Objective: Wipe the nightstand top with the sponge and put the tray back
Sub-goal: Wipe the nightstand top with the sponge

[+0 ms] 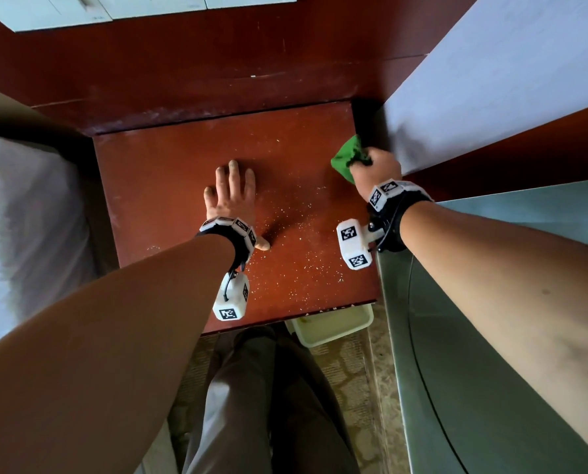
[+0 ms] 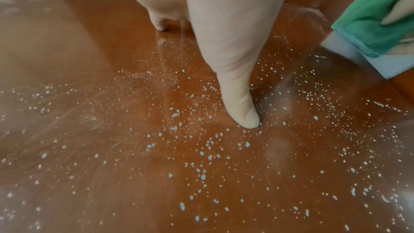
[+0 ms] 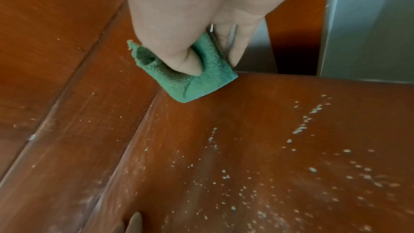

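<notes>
Soft daylight falls from about one o'clock in the head view, leaving the white sheet (image 1: 491, 80) bright and the bed (image 1: 19, 217) at nine o'clock blurred. The forearms at the lower edges bulge with wide-angle stretch. Pale glare streaks the nightstand top (image 2: 89, 130) in the left wrist view. The crumbs (image 3: 302, 127) smear toward the right wrist view's corners.

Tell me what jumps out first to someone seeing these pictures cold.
Pale crumbs speckle the red-brown nightstand top, thickest toward its front and right. The right hand grips a bright green sponge at the back right corner. The left hand lies flat mid-top.
</notes>
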The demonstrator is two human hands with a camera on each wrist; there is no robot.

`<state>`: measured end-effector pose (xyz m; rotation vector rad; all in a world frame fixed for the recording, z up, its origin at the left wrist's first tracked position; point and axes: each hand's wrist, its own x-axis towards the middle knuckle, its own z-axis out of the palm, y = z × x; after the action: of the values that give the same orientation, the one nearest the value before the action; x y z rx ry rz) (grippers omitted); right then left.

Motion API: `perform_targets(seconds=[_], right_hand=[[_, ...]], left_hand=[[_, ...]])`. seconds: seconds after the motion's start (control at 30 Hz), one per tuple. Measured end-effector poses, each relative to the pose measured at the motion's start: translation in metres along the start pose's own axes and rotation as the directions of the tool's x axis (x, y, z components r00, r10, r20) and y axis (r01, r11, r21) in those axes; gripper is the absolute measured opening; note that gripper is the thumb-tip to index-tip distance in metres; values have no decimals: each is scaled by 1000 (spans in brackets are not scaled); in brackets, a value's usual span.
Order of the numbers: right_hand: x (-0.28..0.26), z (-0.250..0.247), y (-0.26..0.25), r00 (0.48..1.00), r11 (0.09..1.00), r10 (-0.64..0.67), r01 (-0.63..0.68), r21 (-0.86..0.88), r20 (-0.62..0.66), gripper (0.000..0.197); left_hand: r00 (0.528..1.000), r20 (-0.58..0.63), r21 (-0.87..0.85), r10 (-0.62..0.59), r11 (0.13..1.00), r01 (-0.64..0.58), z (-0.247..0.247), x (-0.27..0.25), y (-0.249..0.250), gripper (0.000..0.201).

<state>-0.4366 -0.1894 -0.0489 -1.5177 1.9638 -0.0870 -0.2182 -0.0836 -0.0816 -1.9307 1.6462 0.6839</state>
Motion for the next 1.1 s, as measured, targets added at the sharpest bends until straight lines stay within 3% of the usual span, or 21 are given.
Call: perform_targets(seconds=[0.27, 0.43, 0.63, 0.73, 0.83, 0.93, 1.03, 1.1], right_hand=[[8, 17, -5, 967, 951, -219, 241, -192, 130, 21], [-18, 26, 3, 897, 877, -307, 396, -271, 317, 20], [-50, 43, 19, 783, 783, -424, 570, -250, 455, 17], [-51, 42, 19, 755, 774, -396, 581, -254, 522, 20], [-42, 33, 11, 830, 884, -302, 428, -187, 469, 22], [-27, 23, -2, 935, 962, -243, 266, -59, 259, 29], [-8, 20, -14, 974, 972, -215, 220, -83, 63, 26], [4, 21, -19, 983, 980, -186, 185, -79, -2, 25]], left_hand=[[999, 34, -9, -8, 1000, 8, -1, 1, 0, 161], [1000, 26, -21, -11, 1000, 11, -2, 1, 0, 161], [1000, 23, -31, -15, 999, 16, -2, 0, 0, 161], [999, 34, -39, -17, 999, 18, -2, 1, 0, 162], [999, 40, -35, -14, 999, 16, -1, 1, 0, 162], [999, 30, -34, -15, 999, 16, 0, 1, 0, 162], [1000, 25, -34, -15, 999, 16, 0, 2, 0, 162], [1000, 23, -35, -16, 999, 17, 1, 2, 1, 162]])
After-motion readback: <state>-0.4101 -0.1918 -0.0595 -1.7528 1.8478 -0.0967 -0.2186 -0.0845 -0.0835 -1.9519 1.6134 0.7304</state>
